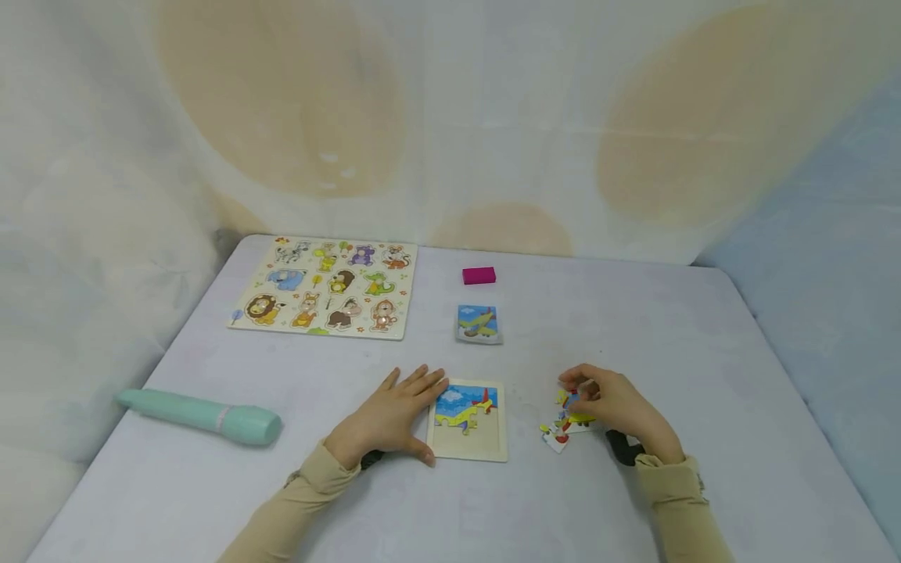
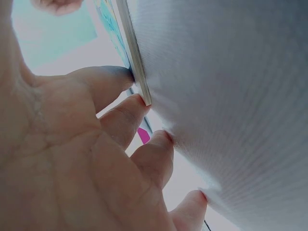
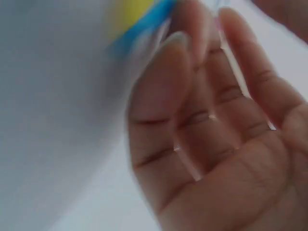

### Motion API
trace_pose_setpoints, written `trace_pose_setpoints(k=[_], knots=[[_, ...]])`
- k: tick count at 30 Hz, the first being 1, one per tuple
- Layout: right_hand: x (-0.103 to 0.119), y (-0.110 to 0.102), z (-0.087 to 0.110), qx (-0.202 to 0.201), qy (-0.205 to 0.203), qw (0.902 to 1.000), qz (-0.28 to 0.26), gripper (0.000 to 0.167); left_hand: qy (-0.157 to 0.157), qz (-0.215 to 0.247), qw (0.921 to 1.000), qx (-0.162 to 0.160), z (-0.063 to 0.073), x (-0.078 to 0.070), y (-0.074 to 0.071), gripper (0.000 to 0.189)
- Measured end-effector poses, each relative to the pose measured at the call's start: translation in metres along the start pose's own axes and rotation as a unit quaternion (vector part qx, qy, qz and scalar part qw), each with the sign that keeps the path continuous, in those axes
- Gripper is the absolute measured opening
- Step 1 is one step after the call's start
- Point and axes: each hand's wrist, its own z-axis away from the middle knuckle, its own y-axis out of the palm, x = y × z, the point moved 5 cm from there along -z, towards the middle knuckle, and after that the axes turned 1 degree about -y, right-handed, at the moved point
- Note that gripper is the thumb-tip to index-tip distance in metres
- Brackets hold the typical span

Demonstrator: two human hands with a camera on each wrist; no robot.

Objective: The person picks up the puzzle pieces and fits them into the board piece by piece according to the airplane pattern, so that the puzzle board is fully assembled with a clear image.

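Observation:
A square wooden jigsaw tray (image 1: 470,450) lies in front of me, its upper part filled with pieces of a yellow plane on blue sky. My left hand (image 1: 394,418) rests at its left side, fingers spread; in the left wrist view the fingertips stand against the tray's edge (image 2: 137,62). To the right, my right hand (image 1: 619,403) is over several loose jigsaw pieces (image 1: 555,442). Its thumb and forefinger pinch a blue and yellow jigsaw piece (image 3: 144,24), blurred in the right wrist view.
Beyond the tray lie a small plane picture (image 1: 478,322) and a magenta block (image 1: 479,275). An animal puzzle board (image 1: 324,289) occupies the back left. A mint-green cylindrical object with a wider end (image 1: 200,414) lies at the left edge. Fabric walls surround the table.

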Motion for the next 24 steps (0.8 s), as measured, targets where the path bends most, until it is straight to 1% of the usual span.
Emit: trace_pose_setpoints(k=[2, 4, 9, 11, 13, 15, 18, 21, 24], knots=[[-0.003, -0.002, 0.005, -0.003, 0.0, 1.0, 0.004, 0.038, -0.003, -0.002, 1.0, 0.001, 0.001, 0.001, -0.001, 0.112], [-0.003, -0.003, 0.006, -0.006, -0.004, 0.9997, 0.022, 0.039, -0.006, -0.001, 1.0, 0.0, 0.001, 0.002, -0.002, 0.112], [0.0, -0.002, 0.001, -0.013, -0.016, 0.9964, 0.083, 0.029, -0.011, 0.007, 0.9999, 0.0, 0.001, 0.002, -0.002, 0.113], [0.0, -0.002, -0.001, -0.016, -0.013, 0.9957, 0.091, 0.023, -0.015, 0.008, 0.9999, 0.001, 0.001, 0.002, -0.001, 0.114], [0.0, -0.002, -0.002, -0.021, 0.0, 0.9952, 0.095, 0.019, -0.013, 0.009, 0.9999, 0.001, 0.0, 0.002, -0.001, 0.114], [0.002, -0.001, -0.004, -0.023, 0.009, 0.996, 0.085, 0.021, -0.011, 0.01, 0.9999, 0.001, 0.0, 0.002, 0.0, 0.114], [0.013, 0.005, -0.01, -0.008, 0.011, 0.9991, 0.041, 0.027, -0.006, 0.011, 0.9999, 0.002, 0.0, 0.001, 0.0, 0.113], [0.03, 0.019, -0.019, 0.032, -0.004, 0.9995, -0.003, 0.028, -0.007, 0.011, 0.9999, 0.004, 0.0, 0.001, 0.001, 0.112], [0.048, 0.037, -0.029, 0.069, -0.041, 0.9966, -0.016, 0.023, -0.011, 0.007, 0.9999, 0.005, 0.0, 0.001, 0.001, 0.112]])
